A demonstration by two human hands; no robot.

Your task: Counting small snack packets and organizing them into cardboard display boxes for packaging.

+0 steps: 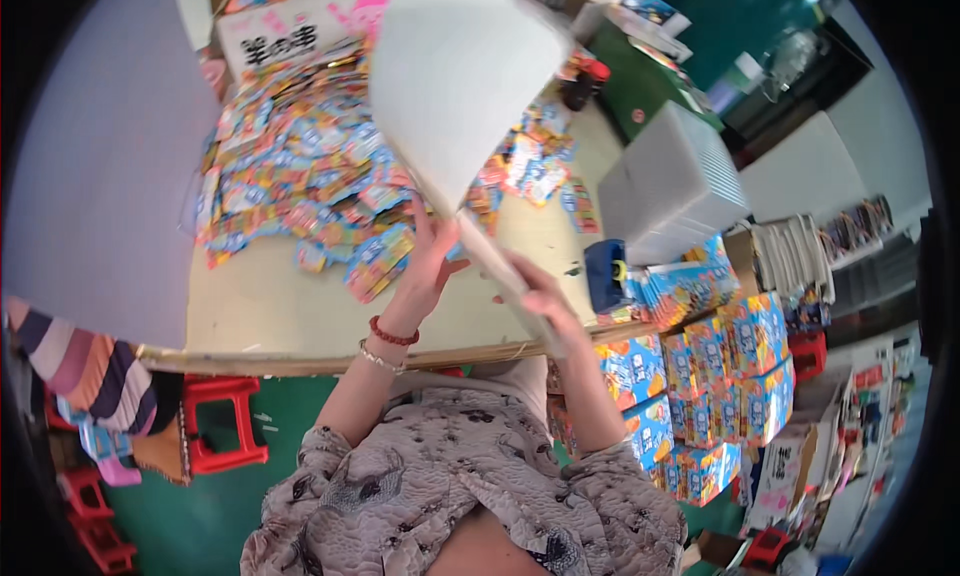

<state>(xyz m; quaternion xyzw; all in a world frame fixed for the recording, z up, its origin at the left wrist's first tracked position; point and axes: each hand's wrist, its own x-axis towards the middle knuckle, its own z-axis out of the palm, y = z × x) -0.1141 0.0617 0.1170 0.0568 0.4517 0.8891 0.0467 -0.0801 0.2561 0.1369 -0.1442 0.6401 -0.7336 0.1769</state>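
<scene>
A large white card piece (465, 71), blurred in part, stands up in front of me over the table, with a narrow folded strip (490, 256) running down toward my body. My right hand (545, 301) is closed round that strip near its lower end. Against the lower corner of the card lies my left hand (432, 256), its fingers stretched and its thumb apart; a red bead bracelet (393, 331) is on that wrist. Beyond the hands, many small colourful packets (310, 176) lie in a loose heap, partly hidden behind the card.
A white printed carton (290, 31) stands behind the heap. On the right are a stack of white card sheets (670, 181), a blue tape dispenser (605, 276) and stacked blue and yellow boxes (725, 376). Red stools (222, 426) stand below left; a pale panel (110, 156) rises at left.
</scene>
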